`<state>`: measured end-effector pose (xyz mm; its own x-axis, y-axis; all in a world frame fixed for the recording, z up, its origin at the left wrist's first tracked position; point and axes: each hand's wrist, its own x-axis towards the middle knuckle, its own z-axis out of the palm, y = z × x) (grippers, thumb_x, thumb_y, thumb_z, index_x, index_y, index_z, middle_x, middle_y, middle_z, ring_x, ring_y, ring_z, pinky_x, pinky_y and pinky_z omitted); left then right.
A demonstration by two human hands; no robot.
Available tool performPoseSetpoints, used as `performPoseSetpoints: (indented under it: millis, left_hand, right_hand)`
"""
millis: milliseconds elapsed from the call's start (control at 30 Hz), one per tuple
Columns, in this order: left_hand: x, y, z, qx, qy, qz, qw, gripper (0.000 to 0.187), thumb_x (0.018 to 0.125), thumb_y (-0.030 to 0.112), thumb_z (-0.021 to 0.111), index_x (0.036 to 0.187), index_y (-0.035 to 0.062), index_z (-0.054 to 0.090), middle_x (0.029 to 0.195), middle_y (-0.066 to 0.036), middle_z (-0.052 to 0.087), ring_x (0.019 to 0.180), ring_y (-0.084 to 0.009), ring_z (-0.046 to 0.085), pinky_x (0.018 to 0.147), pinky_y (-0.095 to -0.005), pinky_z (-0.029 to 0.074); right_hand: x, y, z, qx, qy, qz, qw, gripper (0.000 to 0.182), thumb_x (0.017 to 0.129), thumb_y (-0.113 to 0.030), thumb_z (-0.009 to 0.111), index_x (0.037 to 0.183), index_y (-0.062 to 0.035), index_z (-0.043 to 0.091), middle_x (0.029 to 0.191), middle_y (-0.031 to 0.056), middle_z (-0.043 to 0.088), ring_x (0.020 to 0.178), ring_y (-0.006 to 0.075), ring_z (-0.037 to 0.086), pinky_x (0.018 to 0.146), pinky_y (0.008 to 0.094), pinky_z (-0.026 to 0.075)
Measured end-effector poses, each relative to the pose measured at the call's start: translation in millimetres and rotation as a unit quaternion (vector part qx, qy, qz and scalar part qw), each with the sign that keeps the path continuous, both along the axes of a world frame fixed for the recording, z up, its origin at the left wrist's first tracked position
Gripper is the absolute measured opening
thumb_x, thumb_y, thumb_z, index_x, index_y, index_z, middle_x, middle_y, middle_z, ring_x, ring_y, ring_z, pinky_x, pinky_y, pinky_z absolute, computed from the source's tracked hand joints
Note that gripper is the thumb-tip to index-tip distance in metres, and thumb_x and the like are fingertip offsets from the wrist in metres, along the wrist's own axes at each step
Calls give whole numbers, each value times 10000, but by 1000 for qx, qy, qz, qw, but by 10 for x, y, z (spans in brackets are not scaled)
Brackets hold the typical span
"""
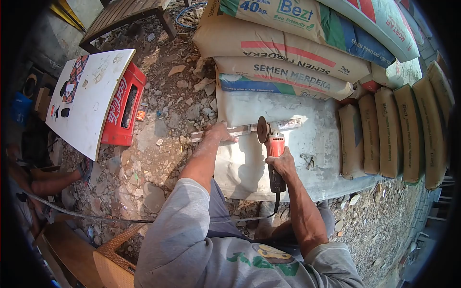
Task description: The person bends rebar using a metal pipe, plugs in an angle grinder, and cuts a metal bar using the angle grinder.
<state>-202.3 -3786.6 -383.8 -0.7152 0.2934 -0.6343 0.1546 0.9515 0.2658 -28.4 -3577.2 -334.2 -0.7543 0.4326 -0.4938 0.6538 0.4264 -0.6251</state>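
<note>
My right hand (283, 164) is wrapped round the body of a red and black angle grinder (276, 146). Its round disc (262, 129) stands upright over a long, narrow metal strip (245, 129); whether the two touch I cannot tell. The strip lies crosswise on a whitish sheet (297, 177), its left end over the rubble. My left hand (222, 133) is closed on the strip, left of the disc. From the grinder's lower end a cable curves down and off to the left.
Stacked cement bags (293, 57) rise behind the sheet, and more bags (389, 134) stand in a row at right. A white board (91, 96) rests on a red crate (126, 108) at left. Another person's leg (55, 185) shows at far left. A wooden bench (125, 21) stands behind.
</note>
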Motion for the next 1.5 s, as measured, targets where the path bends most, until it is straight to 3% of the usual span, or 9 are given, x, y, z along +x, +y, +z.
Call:
performPoseSetpoints:
  millis: [433, 500, 600, 700, 833, 900, 967, 1100, 1500]
  left_hand:
    - [588, 907, 1899, 293, 214, 105, 926, 245, 794, 107, 554, 1015, 24, 622, 996, -189, 654, 952, -328, 625, 837, -403, 479]
    - [1066, 823, 2300, 418, 81, -1, 905, 202, 826, 163, 577, 942, 13, 647, 867, -166, 672, 834, -285, 650, 765, -373, 487]
    - [1906, 215, 2550, 437, -264, -238, 826, 235, 895, 236, 573, 934, 23, 662, 856, -97, 685, 779, -213, 652, 718, -330, 487]
    - [2255, -722, 2165, 293, -461, -95, 832, 279, 926, 276, 528, 931, 37, 673, 832, -46, 684, 757, -128, 634, 679, -269, 491]
    - [2162, -1902, 1558, 142, -166, 216, 952, 215, 859, 203, 602, 850, -7, 646, 684, -49, 636, 645, -118, 610, 616, -248, 484]
    - [1739, -1882, 1150, 194, 117, 303, 926, 228, 821, 200, 657, 947, 12, 627, 751, -69, 633, 732, -169, 628, 662, -286, 493]
    - [1218, -1512, 824, 132, 319, 158, 925, 425, 773, 248, 714, 1121, 54, 567, 980, -106, 619, 961, -242, 592, 848, -383, 450]
    - [646, -751, 24, 103, 353, -108, 924, 699, 729, 322, 753, 1306, 109, 421, 1245, -111, 508, 1225, -292, 422, 1053, -499, 230]
    - [344, -432, -292, 160, 197, -92, 963, 565, 739, 246, 705, 1240, 99, 489, 1073, -164, 574, 1070, -347, 539, 931, -457, 406]
  right_hand:
    - [-375, 78, -5, -70, 40, -45, 996, 655, 558, -280, 710, 1052, 78, 471, 837, 192, 631, 736, 286, 649, 662, 353, 523]
    - [-339, 172, -436, -228, 151, -69, 959, 665, 549, -278, 719, 1058, 76, 476, 843, 187, 631, 733, 278, 647, 661, 351, 522]
    - [-440, 219, -222, -120, 49, -26, 991, 663, 542, -270, 729, 1049, 77, 481, 856, 178, 628, 719, 262, 640, 644, 351, 519]
    - [-337, 254, -148, -121, 45, -47, 990, 548, 567, -194, 721, 1000, 52, 492, 806, 137, 598, 639, 217, 598, 575, 331, 495]
    - [-201, 225, 80, -93, 19, -41, 995, 586, 573, -162, 718, 1047, 55, 453, 785, 117, 585, 616, 205, 583, 543, 326, 486]
    - [-186, 165, 152, -66, -3, -34, 997, 596, 553, -184, 726, 1040, 52, 477, 825, 134, 598, 669, 218, 598, 591, 335, 499]
    - [-138, 107, 131, -55, -9, -28, 998, 618, 541, -200, 731, 1049, 52, 485, 851, 147, 607, 703, 231, 609, 630, 341, 506]
    - [-39, 32, 183, -8, -45, 8, 999, 739, 522, -298, 716, 1102, 80, 457, 930, 235, 627, 849, 340, 640, 750, 367, 517]
    - [101, -32, 126, 28, -80, 35, 996, 741, 527, -314, 726, 1112, 65, 475, 978, 253, 616, 894, 362, 624, 793, 382, 501]
